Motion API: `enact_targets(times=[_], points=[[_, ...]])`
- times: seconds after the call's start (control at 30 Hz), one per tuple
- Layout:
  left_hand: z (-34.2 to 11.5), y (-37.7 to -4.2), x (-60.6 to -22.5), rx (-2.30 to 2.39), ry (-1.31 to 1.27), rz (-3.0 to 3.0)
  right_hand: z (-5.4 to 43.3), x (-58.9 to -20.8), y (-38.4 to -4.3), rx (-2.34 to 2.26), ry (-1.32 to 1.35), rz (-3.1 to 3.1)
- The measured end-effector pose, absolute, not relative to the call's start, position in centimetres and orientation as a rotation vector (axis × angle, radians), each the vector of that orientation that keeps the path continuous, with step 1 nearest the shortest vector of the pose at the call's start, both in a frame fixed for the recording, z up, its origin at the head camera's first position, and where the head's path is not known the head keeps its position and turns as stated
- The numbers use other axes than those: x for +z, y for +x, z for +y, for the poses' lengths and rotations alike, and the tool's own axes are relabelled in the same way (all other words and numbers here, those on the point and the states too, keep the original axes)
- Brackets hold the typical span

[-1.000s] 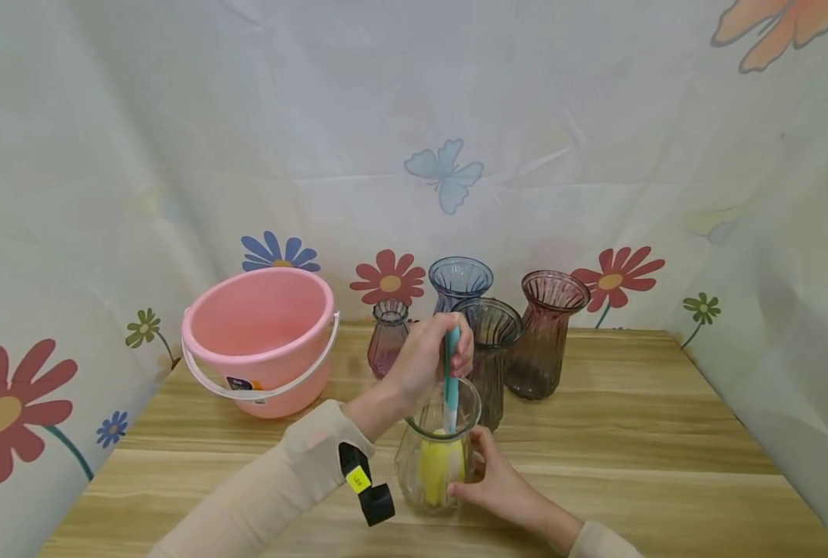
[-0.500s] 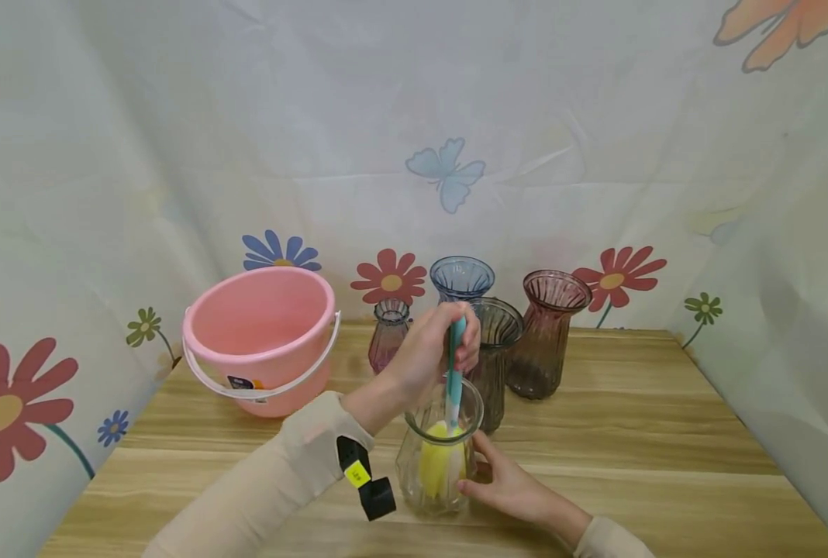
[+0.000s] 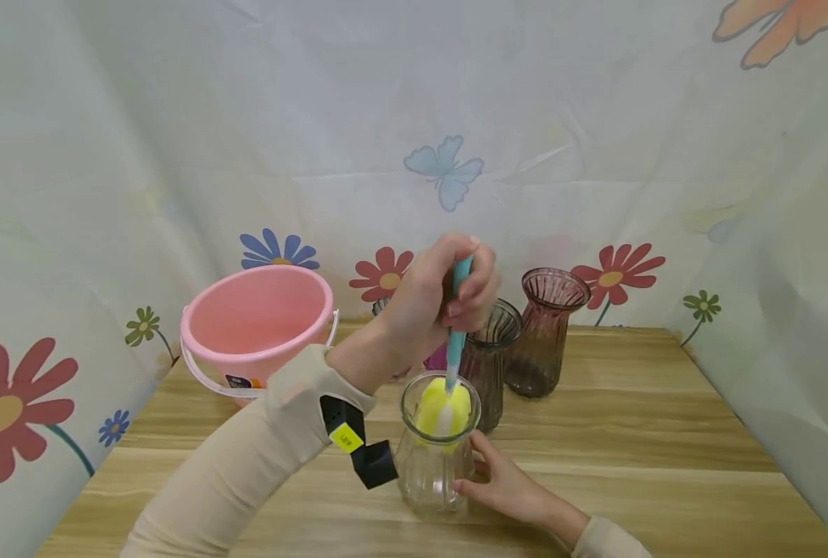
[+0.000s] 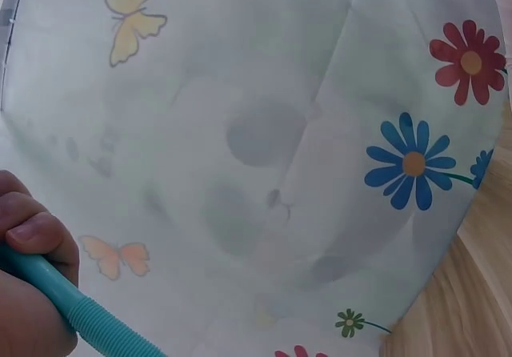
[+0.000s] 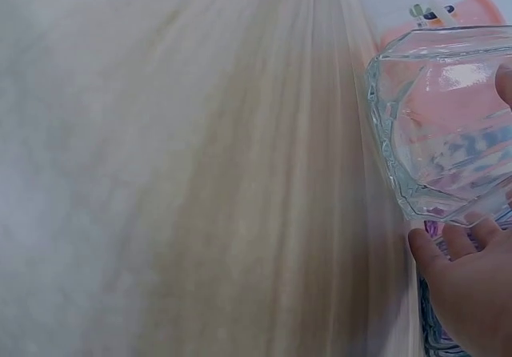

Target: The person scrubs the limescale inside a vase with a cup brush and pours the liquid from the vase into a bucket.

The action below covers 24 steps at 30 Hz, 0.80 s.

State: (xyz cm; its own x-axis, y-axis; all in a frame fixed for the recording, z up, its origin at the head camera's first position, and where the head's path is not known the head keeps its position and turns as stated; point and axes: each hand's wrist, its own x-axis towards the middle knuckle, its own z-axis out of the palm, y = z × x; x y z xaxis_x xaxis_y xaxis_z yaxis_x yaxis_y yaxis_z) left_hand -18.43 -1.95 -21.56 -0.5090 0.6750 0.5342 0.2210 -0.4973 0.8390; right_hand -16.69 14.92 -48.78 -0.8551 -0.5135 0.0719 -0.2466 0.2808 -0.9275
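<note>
In the head view my left hand [image 3: 424,298] grips the teal handle of a sponge bottle brush [image 3: 455,356], held upright. Its yellow sponge head sits in the neck of a clear glass vase [image 3: 431,477], level with the rim. Low on the vase's right side, my right hand [image 3: 512,487] holds it with thumb and fingers apart around the glass. The left wrist view has curled fingers [image 4: 36,225] over the ribbed handle [image 4: 112,329]. From the right wrist, the clear vase [image 5: 448,125] appears sideways, with my right hand [image 5: 464,293] against it.
A pink bucket [image 3: 260,355] with a white handle stands left on the wooden table [image 3: 630,434]. Behind the clear vase are a smoky grey vase [image 3: 485,380] and a pink-grey vase [image 3: 545,341]. My left hand covers other glass there. Flowered cloth surrounds the table.
My left hand has risen with the brush, lifting the sponge from deep inside the vase to its neck. The right hand and vase stay nearly in place.
</note>
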Motion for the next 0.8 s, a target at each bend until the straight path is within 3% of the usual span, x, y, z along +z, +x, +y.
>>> enact_targets(times=[0.23,0.6,0.8], points=[[-2.0,-19.0,-22.8,1.963,1.354,1.271,14.8,-49.0,-16.7,-1.62,-0.695,2.332],[-2.0,-20.5,-29.1,1.89,1.102,1.224,14.7,-48.9,-16.9,-1.603,-0.717,2.348],[-1.8,-20.8,-30.4,1.872,1.106,1.169,15.1,-48.4,-17.2,-1.578,-0.779,2.248]])
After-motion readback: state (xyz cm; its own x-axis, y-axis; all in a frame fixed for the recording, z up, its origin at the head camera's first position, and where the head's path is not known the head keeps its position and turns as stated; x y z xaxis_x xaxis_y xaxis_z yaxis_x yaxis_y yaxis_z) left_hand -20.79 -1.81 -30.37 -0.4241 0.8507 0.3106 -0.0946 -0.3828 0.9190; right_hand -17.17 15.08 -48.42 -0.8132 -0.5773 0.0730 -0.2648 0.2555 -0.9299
